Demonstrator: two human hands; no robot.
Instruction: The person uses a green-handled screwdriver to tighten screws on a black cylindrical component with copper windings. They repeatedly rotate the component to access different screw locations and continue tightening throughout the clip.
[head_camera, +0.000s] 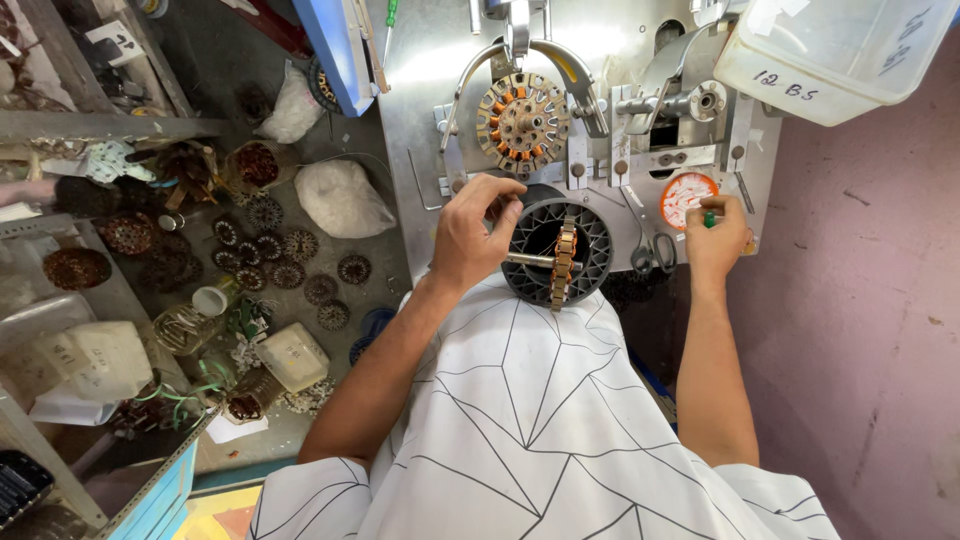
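Note:
My left hand (473, 232) grips the end of a steel shaft that carries a copper-wound stator (565, 262), seen edge-on. The stator sits in front of a black ribbed round holder (590, 235) at the near edge of a metal winding machine (440, 90). My right hand (716, 240) is closed on a small green-handled tool (709, 217), just below an orange round dial (685, 197). A second stator (522, 121) with orange slot liners is mounted flat higher on the machine, under a curved metal arm.
Scissors (652, 255) hang between my hands. A translucent plastic bin (830, 50) sits at the top right. On the floor to the left lie several wound stators (268, 247), white bags (340, 197), jars and plastic containers (293, 355). A pink wall (860, 300) runs along the right.

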